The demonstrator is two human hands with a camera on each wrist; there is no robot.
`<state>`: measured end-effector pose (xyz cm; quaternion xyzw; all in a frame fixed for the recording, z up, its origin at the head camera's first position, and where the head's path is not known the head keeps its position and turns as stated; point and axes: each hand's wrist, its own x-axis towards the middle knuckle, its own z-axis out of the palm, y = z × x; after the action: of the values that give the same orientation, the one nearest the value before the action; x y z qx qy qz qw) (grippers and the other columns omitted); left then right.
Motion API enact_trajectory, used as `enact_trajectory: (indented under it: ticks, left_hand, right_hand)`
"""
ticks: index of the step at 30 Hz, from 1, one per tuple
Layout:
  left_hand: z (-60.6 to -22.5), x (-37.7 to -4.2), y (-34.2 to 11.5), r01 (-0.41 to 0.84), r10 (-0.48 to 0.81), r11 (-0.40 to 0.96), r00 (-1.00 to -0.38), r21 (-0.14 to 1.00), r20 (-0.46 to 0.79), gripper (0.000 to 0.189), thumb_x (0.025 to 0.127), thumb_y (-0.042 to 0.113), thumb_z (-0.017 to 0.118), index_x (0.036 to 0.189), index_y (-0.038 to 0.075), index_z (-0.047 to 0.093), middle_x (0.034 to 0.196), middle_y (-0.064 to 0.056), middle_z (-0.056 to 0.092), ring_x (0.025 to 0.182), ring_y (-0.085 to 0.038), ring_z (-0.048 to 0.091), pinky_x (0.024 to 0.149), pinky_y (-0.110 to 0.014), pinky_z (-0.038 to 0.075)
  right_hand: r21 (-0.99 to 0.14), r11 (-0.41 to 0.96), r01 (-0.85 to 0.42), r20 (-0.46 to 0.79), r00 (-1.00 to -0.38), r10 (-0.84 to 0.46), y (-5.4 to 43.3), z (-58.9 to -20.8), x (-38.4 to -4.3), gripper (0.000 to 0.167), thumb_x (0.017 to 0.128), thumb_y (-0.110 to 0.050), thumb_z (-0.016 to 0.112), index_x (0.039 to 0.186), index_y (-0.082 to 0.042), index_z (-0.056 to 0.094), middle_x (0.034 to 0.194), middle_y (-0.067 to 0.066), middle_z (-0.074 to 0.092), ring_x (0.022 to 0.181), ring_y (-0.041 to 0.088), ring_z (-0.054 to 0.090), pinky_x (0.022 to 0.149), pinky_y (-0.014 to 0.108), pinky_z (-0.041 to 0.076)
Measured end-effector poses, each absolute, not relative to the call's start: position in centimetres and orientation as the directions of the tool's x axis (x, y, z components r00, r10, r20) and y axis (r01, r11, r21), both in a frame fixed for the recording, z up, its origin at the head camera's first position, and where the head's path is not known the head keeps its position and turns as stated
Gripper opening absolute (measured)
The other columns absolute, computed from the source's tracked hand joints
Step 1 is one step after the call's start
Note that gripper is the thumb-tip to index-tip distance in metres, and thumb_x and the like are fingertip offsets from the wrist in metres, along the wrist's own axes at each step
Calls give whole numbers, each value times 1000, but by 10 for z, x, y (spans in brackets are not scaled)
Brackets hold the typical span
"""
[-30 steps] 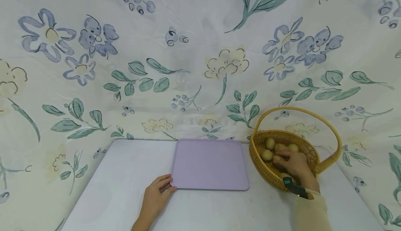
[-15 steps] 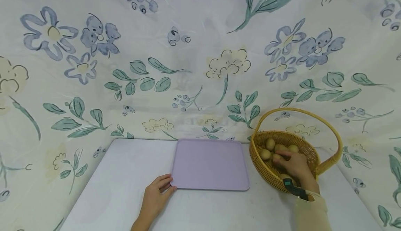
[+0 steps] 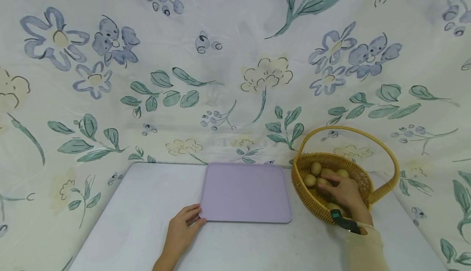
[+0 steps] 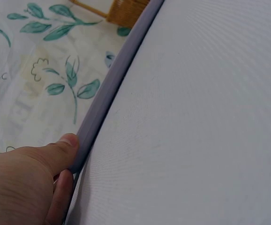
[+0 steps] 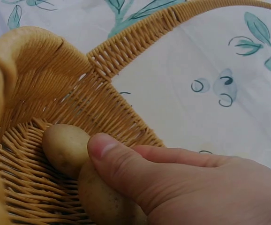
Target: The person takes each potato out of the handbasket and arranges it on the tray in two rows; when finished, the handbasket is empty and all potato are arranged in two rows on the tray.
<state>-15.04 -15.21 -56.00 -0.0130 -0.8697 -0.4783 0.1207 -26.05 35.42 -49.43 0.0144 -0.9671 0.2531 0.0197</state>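
At the near left corner of the lilac tray (image 3: 245, 193), my left hand (image 3: 182, 231) holds the rim between thumb and fingers; the left wrist view shows the thumb against the tray edge (image 4: 112, 84). The tray's surface is bare. My right hand (image 3: 346, 190) reaches into a wicker basket (image 3: 312, 200) and grips a potato (image 5: 105, 194), thumb on its near side. The far fingertips are hidden behind the hand and potato. Close beside it lies another potato (image 5: 64, 147), and several more sit in the basket, such as one at its left side (image 3: 310, 180).
The basket's tall arched handle (image 3: 386, 148) rises over its right side. Tray and basket stand side by side on a white table (image 3: 154, 193). Behind them hangs a floral cloth (image 3: 228, 79).
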Motion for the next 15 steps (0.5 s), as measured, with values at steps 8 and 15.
enact_trajectory:
  ticks: [8, 15]
  left_hand:
    - [-559, -149, -151, 126, -101, 549, -971, 826, 216, 37, 82, 6, 84, 115, -5, 73, 128, -14, 69, 110, -31, 72, 92, -24, 63]
    - [-558, -151, -151, 137, -99, 550, -969, 824, 227, 37, 81, 4, 84, 115, -5, 73, 128, -14, 69, 110, -31, 72, 92, -23, 63]
  right_hand:
    - [-514, 857, -31, 56, -998, -3, 352, -493, -261, 55, 89, -51, 76, 130, -13, 71, 116, 33, 70, 118, 54, 59, 101, 68, 51]
    - [-541, 841, -3, 30, -999, 16, 351, -490, -261, 59, 90, -54, 74, 134, -14, 68, 126, 31, 66, 126, 55, 54, 106, 69, 47]
